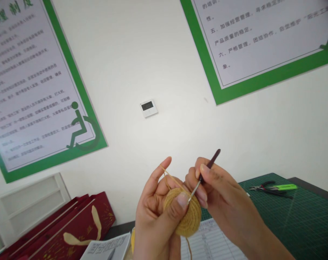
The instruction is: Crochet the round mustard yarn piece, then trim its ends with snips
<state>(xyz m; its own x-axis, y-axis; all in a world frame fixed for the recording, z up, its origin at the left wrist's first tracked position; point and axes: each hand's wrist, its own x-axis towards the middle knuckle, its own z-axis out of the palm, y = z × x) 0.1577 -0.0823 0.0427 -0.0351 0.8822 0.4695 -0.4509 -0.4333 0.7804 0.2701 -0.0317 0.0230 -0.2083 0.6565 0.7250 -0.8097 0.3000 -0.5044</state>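
My left hand point(160, 213) pinches a round, mustard-yellow crocheted piece point(191, 218) between thumb and fingers. Its raised index finger carries a taut strand of yellow yarn point(171, 176) that runs down to the piece. In my right hand point(215, 184) is a crochet hook with a dark handle point(214, 158), gripped between thumb and fingers. The hook's metal shaft slants down to the top edge of the crochet, beside my left thumb; its very tip is hidden. A loose yarn tail point(189, 248) hangs below the piece.
A green cutting mat point(296, 216) lies at right, bearing black-handled pliers point(269, 187) and a bright green tool point(284, 187). A printed sheet point(210, 240) is under my hands. Dark red gift bags point(72, 224) and a booklet point(107, 249) are at left. Behind is a wall with a thermostat point(149, 108).
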